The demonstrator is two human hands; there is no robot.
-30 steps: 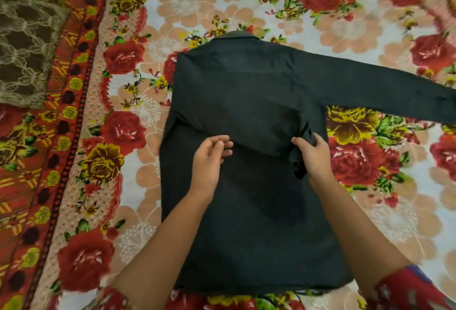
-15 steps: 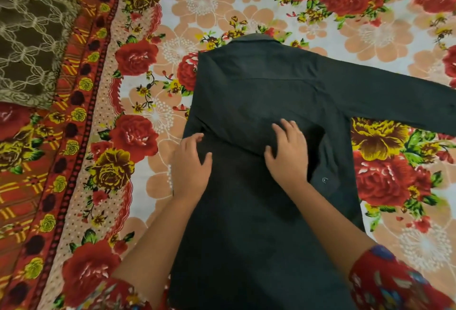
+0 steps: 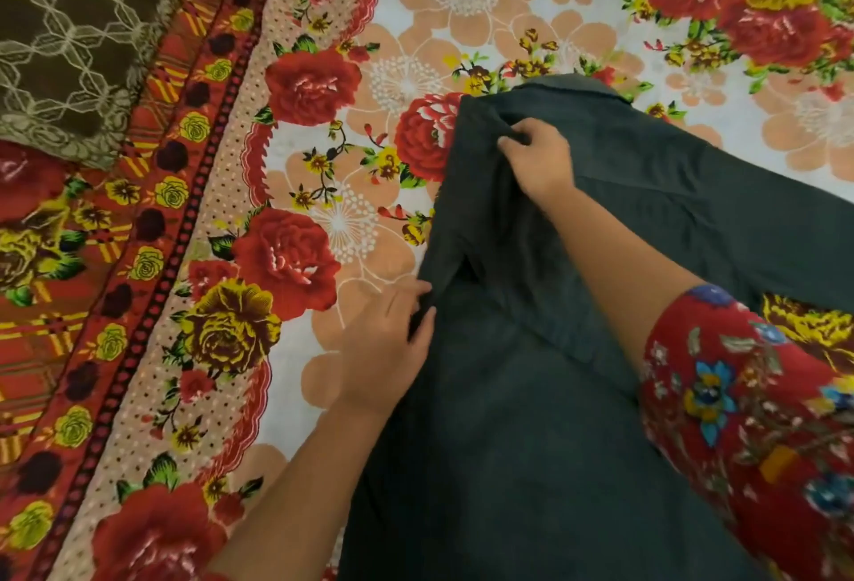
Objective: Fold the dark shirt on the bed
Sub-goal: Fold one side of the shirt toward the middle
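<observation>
Shirt [image 3: 531, 395] pinched by right fingers [image 3: 512, 144] at shoulder, left fingers [image 3: 417, 293] at side.

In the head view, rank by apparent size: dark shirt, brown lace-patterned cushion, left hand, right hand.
Largest: dark grey cloth shirt.
Next: brown lace-patterned cushion, partly cropped.
Smallest: left hand and right hand, alike, unranked.

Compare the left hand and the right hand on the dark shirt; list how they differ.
Place: the left hand is at the side edge of the dark shirt, partly over the bedsheet; the right hand is farther up, near the collar. Grip: the left hand pinches the edge; the right hand bunches fabric under curled fingers. Both hold the shirt.
</observation>
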